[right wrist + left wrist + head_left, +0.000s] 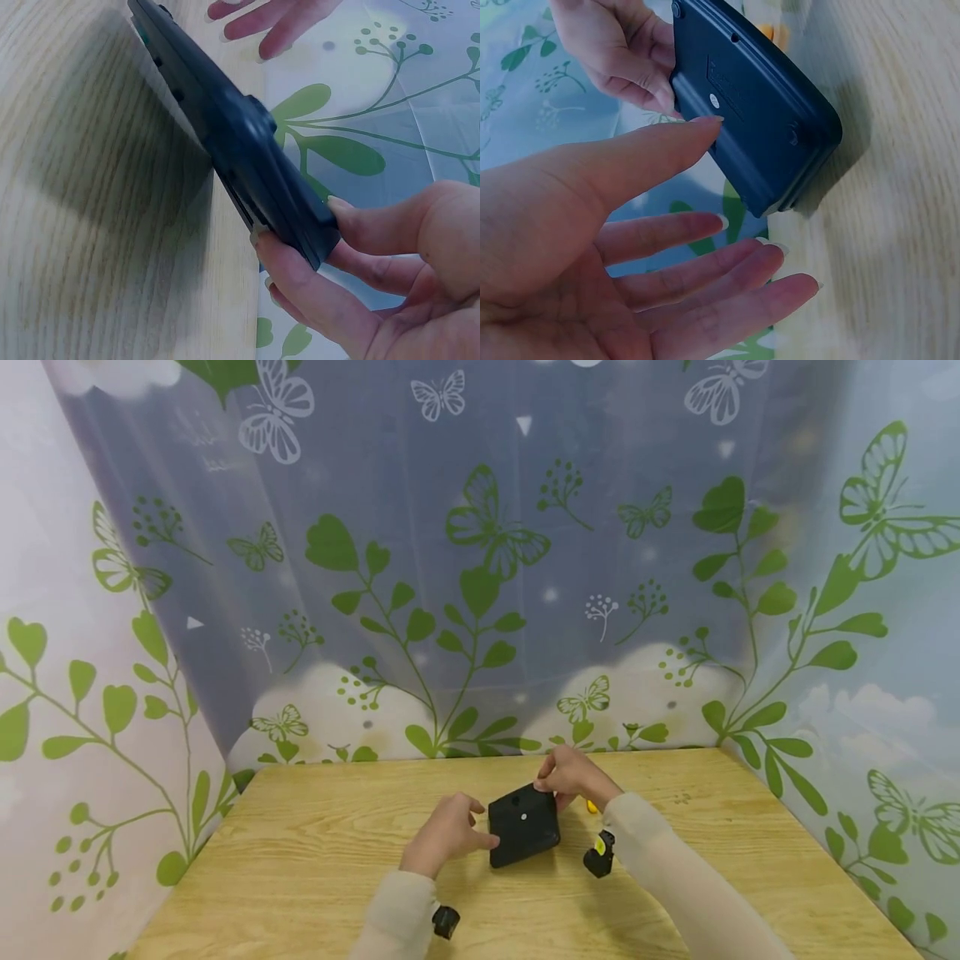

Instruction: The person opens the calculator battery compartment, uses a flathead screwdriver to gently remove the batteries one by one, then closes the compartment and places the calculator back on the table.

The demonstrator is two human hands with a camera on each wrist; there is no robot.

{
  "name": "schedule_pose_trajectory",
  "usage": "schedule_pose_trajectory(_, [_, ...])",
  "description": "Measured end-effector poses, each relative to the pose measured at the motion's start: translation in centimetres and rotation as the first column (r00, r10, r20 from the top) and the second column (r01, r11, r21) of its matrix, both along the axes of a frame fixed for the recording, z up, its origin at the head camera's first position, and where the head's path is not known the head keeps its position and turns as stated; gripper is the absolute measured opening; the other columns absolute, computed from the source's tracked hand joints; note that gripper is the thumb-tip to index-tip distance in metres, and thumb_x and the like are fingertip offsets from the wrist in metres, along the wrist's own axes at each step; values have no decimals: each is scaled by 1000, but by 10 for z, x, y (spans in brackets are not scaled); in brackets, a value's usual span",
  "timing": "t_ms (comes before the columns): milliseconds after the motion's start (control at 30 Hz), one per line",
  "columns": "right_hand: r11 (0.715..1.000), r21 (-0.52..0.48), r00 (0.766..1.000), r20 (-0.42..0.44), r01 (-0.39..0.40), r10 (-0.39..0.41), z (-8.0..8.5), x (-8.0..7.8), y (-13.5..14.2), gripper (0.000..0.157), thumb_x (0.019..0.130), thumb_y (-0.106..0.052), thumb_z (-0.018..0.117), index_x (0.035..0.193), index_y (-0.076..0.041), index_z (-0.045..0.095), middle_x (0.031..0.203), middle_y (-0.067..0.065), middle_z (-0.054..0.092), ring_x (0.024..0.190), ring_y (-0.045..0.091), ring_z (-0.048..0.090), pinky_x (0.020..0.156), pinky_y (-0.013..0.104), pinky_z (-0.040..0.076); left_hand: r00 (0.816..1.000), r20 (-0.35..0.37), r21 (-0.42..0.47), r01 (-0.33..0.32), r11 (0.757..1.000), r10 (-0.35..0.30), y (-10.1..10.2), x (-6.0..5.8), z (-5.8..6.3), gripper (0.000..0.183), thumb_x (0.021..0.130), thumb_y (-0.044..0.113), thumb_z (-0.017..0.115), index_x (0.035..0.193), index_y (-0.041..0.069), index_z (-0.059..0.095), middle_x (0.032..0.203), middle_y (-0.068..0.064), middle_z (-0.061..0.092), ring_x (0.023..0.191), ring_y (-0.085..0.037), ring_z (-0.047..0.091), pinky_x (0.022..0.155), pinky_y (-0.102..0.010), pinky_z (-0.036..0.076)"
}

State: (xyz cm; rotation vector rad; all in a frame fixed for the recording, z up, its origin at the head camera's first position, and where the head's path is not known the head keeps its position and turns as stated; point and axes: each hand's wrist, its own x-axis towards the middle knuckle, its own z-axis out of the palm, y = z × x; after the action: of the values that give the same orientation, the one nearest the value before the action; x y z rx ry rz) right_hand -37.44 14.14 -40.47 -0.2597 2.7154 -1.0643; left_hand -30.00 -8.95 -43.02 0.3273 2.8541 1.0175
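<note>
Both wrist views near black object

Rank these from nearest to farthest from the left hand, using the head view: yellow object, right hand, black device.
1. Black device: just right of the left hand.
2. Right hand: farther right and farther back.
3. Yellow object: farthest right of the three.

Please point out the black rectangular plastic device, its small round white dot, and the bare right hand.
Black rectangular plastic device (525,831), head view: broad face.
Small round white dot (714,100), left wrist view: centre.
Bare right hand (573,773), head view: middle of hand.
</note>
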Motion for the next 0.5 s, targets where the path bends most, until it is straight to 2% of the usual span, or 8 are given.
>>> schedule_pose_trajectory(267, [1000, -17, 1000, -24, 8, -9, -5, 3, 2, 21, 96, -5, 72, 115, 5, 73, 95, 18, 75, 60, 22, 72, 64, 40, 67, 999, 26, 45, -19, 999, 18, 1, -3, -7, 62, 88, 30, 84, 137, 1, 62, 122, -22, 67, 106, -34, 67, 87, -50, 60])
schedule_pose_trajectory(500, [1000, -18, 1000, -22, -4, 4, -10, 10, 3, 21, 96, -7, 73, 115, 2, 73, 100, 16, 73, 62, 19, 71, 66, 40, 67, 993, 115, 161, -23, 987, 5, -1, -7, -20, 63, 95, 25, 77, 145, -5, 52, 126, -30, 63, 71, -30, 72, 64, -41, 65])
